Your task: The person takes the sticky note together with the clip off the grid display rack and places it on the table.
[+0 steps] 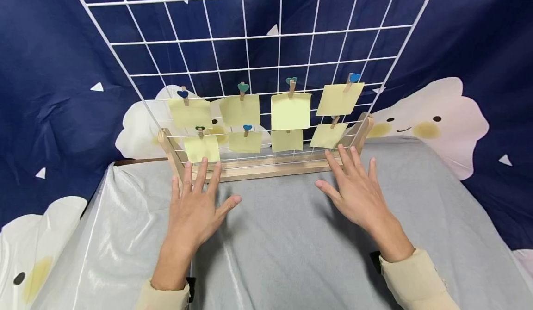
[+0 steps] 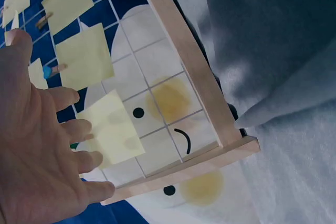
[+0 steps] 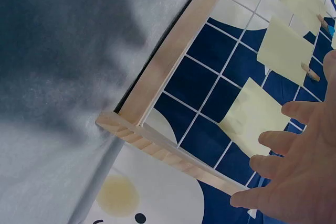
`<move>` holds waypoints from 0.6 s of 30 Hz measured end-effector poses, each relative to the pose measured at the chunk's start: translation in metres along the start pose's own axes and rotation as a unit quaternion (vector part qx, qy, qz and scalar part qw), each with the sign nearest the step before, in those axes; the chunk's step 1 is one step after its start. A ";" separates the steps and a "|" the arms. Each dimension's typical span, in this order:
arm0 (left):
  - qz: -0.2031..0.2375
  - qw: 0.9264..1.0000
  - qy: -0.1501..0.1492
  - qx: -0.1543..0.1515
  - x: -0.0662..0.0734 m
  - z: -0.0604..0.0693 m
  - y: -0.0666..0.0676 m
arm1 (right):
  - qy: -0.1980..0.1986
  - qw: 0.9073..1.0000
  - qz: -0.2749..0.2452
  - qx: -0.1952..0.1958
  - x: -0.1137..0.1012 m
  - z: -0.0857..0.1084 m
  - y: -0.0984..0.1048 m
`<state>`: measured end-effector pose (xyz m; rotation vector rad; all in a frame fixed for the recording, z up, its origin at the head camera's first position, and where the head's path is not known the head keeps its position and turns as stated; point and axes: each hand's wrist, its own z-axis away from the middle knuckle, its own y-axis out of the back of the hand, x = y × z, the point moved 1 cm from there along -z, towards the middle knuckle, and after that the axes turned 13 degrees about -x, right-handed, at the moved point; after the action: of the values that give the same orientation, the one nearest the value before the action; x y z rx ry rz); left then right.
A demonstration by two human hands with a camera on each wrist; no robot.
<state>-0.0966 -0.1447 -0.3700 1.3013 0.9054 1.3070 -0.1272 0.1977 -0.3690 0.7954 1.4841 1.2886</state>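
Observation:
Two rows of yellow sticky notes [image 1: 290, 112] hang on a white wire grid [image 1: 245, 37], held by small wooden clothespins [image 1: 292, 87] with blue or green hearts. My left hand [image 1: 195, 217] has its fingers spread below the lower left note [image 1: 201, 149]. On the other side my right hand [image 1: 359, 194] spreads its fingers under the lower right note [image 1: 329, 135]. Neither hand holds anything. In both wrist views the palms and straight fingers face the grid; whether any fingertip touches a note cannot be told.
A wooden stand [image 1: 275, 169] carries the grid along its lower edge. Grey cloth [image 1: 283, 236] covers the table. Behind hangs a dark blue curtain [image 1: 50, 106] with white cloud faces [image 1: 433, 120] and small triangles.

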 end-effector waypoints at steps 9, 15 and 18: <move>0.009 1.000 0.009 0.004 -0.002 -0.003 0.005 | 0.002 1.000 -0.006 0.006 0.000 -0.002 0.004; 0.012 1.000 0.008 0.008 -0.003 -0.002 0.006 | 0.004 1.000 -0.011 0.012 0.000 -0.002 0.006; 0.014 1.000 0.009 0.009 -0.004 -0.001 0.004 | 0.005 1.000 -0.014 0.012 0.000 -0.003 0.006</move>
<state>-0.0987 -0.1490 -0.3666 1.3214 0.9157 1.3364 -0.1306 0.1978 -0.3629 0.7821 1.5171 1.2581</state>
